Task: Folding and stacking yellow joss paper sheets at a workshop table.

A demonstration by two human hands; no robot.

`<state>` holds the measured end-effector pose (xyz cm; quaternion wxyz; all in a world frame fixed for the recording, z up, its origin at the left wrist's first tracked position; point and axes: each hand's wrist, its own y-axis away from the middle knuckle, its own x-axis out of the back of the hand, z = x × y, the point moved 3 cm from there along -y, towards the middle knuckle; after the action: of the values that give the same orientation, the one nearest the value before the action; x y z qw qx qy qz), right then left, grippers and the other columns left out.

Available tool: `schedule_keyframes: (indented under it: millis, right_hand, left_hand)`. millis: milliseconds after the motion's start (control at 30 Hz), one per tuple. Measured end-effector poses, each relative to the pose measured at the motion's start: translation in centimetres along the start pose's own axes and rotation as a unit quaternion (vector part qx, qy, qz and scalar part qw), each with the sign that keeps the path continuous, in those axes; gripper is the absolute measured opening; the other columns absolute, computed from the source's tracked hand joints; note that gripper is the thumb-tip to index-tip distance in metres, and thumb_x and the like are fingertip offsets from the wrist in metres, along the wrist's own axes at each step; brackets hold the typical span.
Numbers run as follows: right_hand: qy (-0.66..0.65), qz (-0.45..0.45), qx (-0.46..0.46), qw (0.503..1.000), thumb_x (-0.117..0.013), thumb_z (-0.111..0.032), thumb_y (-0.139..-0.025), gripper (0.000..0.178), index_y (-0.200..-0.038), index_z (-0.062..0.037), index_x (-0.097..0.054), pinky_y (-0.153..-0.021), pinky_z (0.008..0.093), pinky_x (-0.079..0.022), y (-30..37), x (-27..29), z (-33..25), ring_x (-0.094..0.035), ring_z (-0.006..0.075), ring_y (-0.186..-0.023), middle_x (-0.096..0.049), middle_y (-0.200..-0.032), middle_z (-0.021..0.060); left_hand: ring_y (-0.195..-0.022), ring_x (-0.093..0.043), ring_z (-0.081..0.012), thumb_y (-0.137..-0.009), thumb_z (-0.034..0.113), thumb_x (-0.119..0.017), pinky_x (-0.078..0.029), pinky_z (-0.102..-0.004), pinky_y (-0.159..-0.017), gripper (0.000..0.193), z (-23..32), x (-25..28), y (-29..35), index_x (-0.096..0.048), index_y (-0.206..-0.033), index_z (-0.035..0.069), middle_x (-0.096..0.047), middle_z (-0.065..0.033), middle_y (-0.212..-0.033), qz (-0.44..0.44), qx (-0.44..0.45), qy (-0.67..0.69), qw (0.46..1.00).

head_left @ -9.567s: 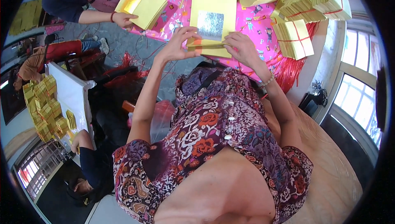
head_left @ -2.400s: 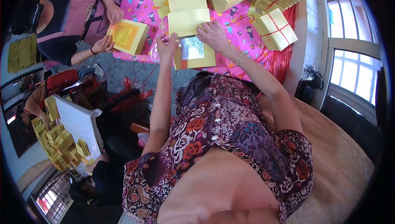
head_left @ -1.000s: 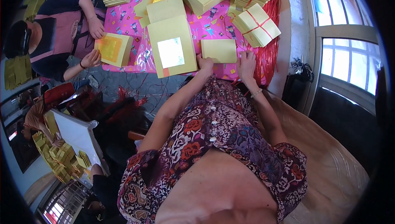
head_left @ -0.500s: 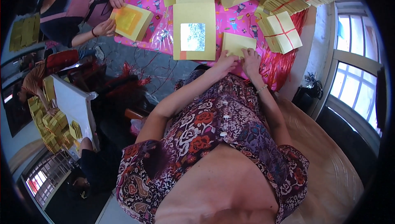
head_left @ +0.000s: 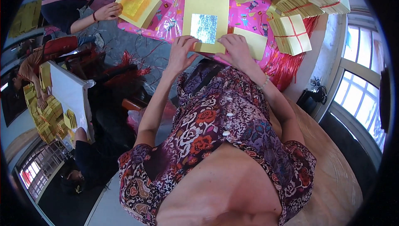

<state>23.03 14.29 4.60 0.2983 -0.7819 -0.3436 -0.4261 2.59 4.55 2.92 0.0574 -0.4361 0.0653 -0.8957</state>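
Observation:
A yellow paper sheet (head_left: 205,3) with a shiny silver square (head_left: 203,28) lies in front of me at the table's near edge. My left hand (head_left: 181,55) is at its near left corner, with fingertips touching the sheet and the thumb apart. At the near right corner, my right hand (head_left: 238,53) rests its fingertips on the paper, its thumb also spread away. I cannot make out a pinch in either hand. Just right of my right hand lies a plain yellow paper piece (head_left: 254,42), partly covered by it.
Stacks of yellow paper tied with red string (head_left: 293,35) stand on the right of the pink patterned table cover (head_left: 168,24). Across at the left, another person's hand (head_left: 109,11) touches a yellow stack with a gold square (head_left: 135,8). Red strands (head_left: 286,70) hang off the right edge.
Both hands have left the plain yellow piece at the right and moved apart, to the two near corners of the silver-square sheet. My left hand has shifted left. The view has shifted slightly.

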Motion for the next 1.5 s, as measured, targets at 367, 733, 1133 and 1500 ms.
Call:
schedule_keyframes:
  millis: [367,733,1133,1500]
  right_hand:
    - [0.076,-0.07,0.055,0.993,-0.076,-0.031,-0.072,0.043,-0.105,-0.0081,-0.06,-0.083,0.0368,-0.046,-0.5,-2.1,0.0,-0.055,0.025,-0.095,-0.057,-0.1,0.0074]
    - [-0.068,-0.103,-0.002,0.992,-0.07,-0.023,-0.082,0.02,-0.08,-0.004,-0.068,-0.078,0.0376,-0.05,-2.2,-1.2,1.4,-0.059,0.0267,-0.089,-0.06,-0.091,0.0079]
    - [-0.097,-0.109,-0.024,0.989,-0.069,-0.022,-0.085,0.021,-0.082,-0.0014,-0.068,-0.078,0.0382,-0.049,-2.9,-1.6,1.6,-0.058,0.0274,-0.089,-0.06,-0.091,0.0091]
    - [-0.106,-0.12,-0.036,0.986,-0.066,-0.028,-0.086,0.024,-0.083,-0.0051,-0.07,-0.079,0.039,-0.048,-3.0,-2.1,1.7,-0.058,0.0267,-0.092,-0.06,-0.091,0.0078]
  left_hand:
    - [-0.105,-0.058,-0.0289,-0.067,0.012,-0.082,-0.048,-0.0385,-0.09,0.044,-3.2,-0.9,-0.8,-0.066,-0.108,0.011,-0.062,-0.0074,-0.111,-0.064,-0.025,0.056,0.996]
    - [-0.082,-0.066,-0.0143,-0.079,0.015,-0.077,-0.052,-0.0285,-0.073,0.013,-6.3,-0.8,-2.9,-0.074,-0.087,0.006,-0.072,-0.0028,-0.087,-0.182,0.07,0.269,0.943]
    - [-0.081,-0.063,-0.0075,-0.087,0.019,-0.072,-0.049,-0.0249,-0.073,0.017,-8.5,-1.8,-3.4,-0.072,-0.091,0.003,-0.072,-0.0014,-0.089,-0.267,0.126,0.317,0.901]
    - [-0.083,-0.065,-0.0088,-0.088,0.021,-0.071,-0.051,-0.0256,-0.076,0.02,-9.0,-1.6,-3.4,-0.073,-0.095,0.003,-0.073,-0.003,-0.09,-0.269,0.125,0.316,0.901]
